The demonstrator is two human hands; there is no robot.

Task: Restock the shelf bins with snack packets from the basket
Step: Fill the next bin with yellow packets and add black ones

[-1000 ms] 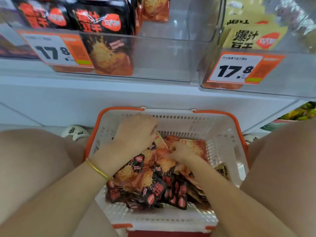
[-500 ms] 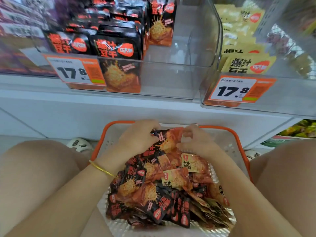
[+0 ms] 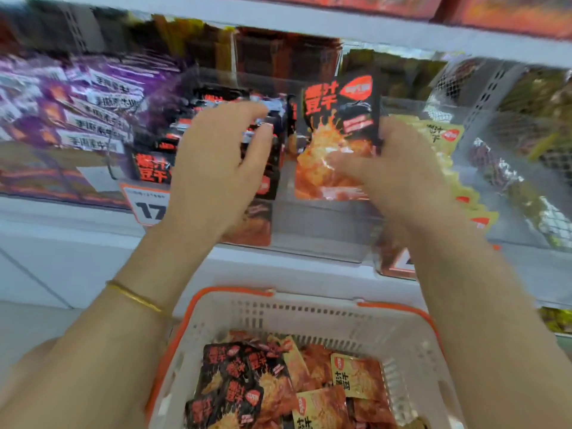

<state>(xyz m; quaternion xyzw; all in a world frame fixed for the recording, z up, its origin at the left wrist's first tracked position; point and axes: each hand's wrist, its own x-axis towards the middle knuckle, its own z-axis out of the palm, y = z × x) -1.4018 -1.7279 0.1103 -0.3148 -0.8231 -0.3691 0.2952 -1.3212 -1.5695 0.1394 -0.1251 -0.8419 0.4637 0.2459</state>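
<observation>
The white basket with an orange rim (image 3: 312, 314) sits low between my arms and holds several black and orange snack packets (image 3: 247, 385). Both hands are raised to the clear shelf bin (image 3: 312, 224). My right hand (image 3: 399, 178) grips a stack of black-and-orange packets (image 3: 337, 131) upright over the empty right side of the bin. My left hand (image 3: 213, 168) curls its fingers and thumb round the black packets (image 3: 266, 140) standing in the bin's left side; motion blur hides the exact grip.
An orange price tag (image 3: 148, 205) hangs on the bin front. Yellow packets (image 3: 442, 134) fill the bin to the right, purple packets (image 3: 80, 100) the one to the left. A shelf board (image 3: 309, 23) runs overhead. The white shelf edge (image 3: 77, 243) lies below.
Both hands rose from the basket to the shelf bin, carrying packets with them. The camera tilted upward, so the basket now sits low in view.
</observation>
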